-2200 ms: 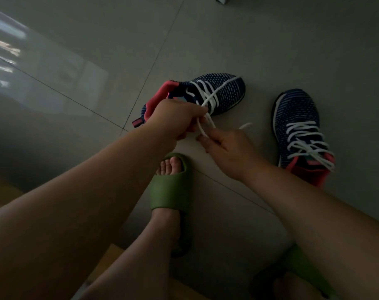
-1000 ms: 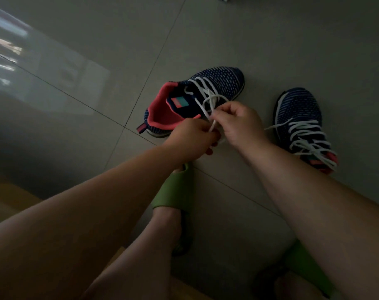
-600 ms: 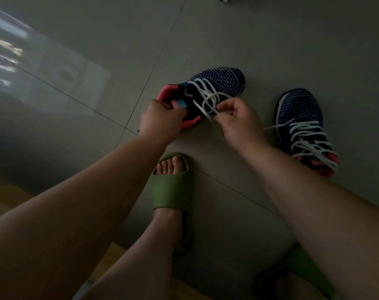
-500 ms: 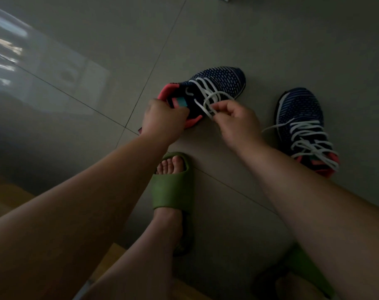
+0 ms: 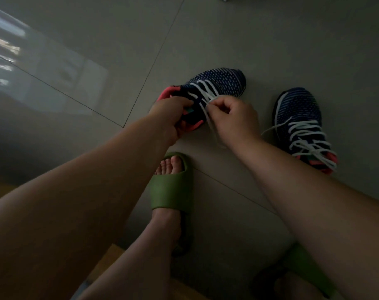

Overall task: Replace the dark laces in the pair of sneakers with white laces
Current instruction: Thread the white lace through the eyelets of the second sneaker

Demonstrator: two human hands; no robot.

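While seen from the head camera, gripping the collar and tongue area of the near sneaker (image 5: 218, 83) with the left hand (image 5: 169, 118), fingers curled round the pink-lined opening. Pinching a strand of that shoe's white lace (image 5: 205, 94) with the right hand (image 5: 234, 118), thumb and forefinger closed on it just beside the upper eyelets, other fingers curled in. Loose end of the same lace trailing down under the right wrist to the floor tiles (image 5: 270, 40). Lying on the tiles with toe pointing up and to the right, the near sneaker already crossed with white lacing over its dark blue knit. Standing well apart to the right, the second sneaker (image 5: 299, 113), toe away, also threaded in white, its own lace (image 5: 307, 135) loose and one end straying out to the left. Below the hands, a foot in a green slide (image 5: 171, 189); another green slide (image 5: 309, 267) partly cut off at the lower right. Dim light, so finer detail at the eyelets impossible to tell.
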